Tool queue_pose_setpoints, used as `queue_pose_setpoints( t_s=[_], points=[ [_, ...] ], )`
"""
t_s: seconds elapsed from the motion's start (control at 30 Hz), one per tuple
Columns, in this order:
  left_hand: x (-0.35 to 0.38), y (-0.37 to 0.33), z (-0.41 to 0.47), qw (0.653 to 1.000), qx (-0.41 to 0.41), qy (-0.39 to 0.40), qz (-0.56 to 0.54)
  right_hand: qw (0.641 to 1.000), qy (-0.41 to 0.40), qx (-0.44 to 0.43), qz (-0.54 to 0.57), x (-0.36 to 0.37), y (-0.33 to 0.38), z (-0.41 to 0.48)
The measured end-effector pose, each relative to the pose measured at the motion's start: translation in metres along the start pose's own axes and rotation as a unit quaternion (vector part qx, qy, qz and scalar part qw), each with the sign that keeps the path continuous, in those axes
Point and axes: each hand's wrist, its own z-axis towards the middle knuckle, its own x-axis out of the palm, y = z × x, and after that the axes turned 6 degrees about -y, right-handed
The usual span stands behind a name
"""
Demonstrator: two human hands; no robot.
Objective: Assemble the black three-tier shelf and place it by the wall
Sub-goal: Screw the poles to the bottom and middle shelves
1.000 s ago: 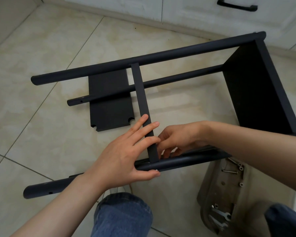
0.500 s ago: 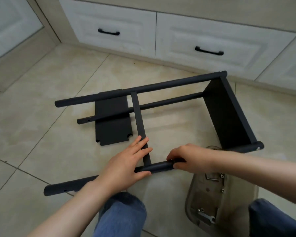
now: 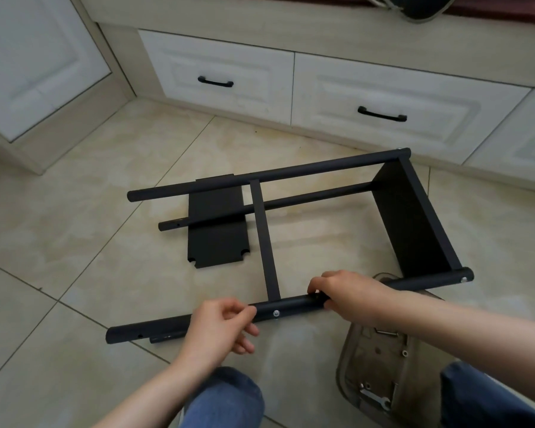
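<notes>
Frame on its side, both hands on near pole

Shelf frame [image 3: 291,172] is laid flat on the tiled floor [image 3: 74,242], long axis running left to right and angled slightly away at the right. The near pole [image 3: 155,328] lies closest to the body. The left hand [image 3: 226,329] is curled over it just left of a silver screw [image 3: 276,313]. The right hand [image 3: 343,295] is wrapped round it just right of the middle panel [image 3: 264,239]. That joint sits between the 2 grips, so either hand is well placed for it; the left is judged marginally nearer the screw. 1 end panel [image 3: 414,217] is fitted at the right end. The left pole ends are left free, and a loose panel [image 3: 217,236] is seen lying under them. A hardware tray [image 3: 362,359] is kept beside the right knee. Open floor is noted to the left, drawer fronts [image 3: 229,66] beyond. Room for standing the frame up is judged ample.
</notes>
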Motion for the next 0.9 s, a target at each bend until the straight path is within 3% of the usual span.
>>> queue_pose_setpoints(
  t_s=[0.1,0.2,0.3,0.43,0.9],
  points=[
    [0.001,0.003,-0.002,0.968,-0.203,0.070,-0.132,1.000,0.002,-0.008,-0.006,0.001,-0.001,0.002],
    [0.004,0.012,0.002,0.907,-0.291,0.089,-0.291,0.999,-0.009,-0.015,-0.028,0.003,-0.002,0.001],
    [0.009,0.017,0.011,0.862,-0.283,0.045,-0.418,0.999,-0.020,-0.017,-0.036,0.000,-0.005,0.000],
    [0.013,0.009,0.020,0.828,-0.236,-0.005,-0.509,0.998,-0.041,-0.019,-0.036,-0.010,-0.010,0.001],
    [0.012,-0.020,0.036,0.838,-0.193,-0.016,-0.510,0.997,-0.062,-0.001,-0.055,-0.046,-0.015,0.011]
  ],
)
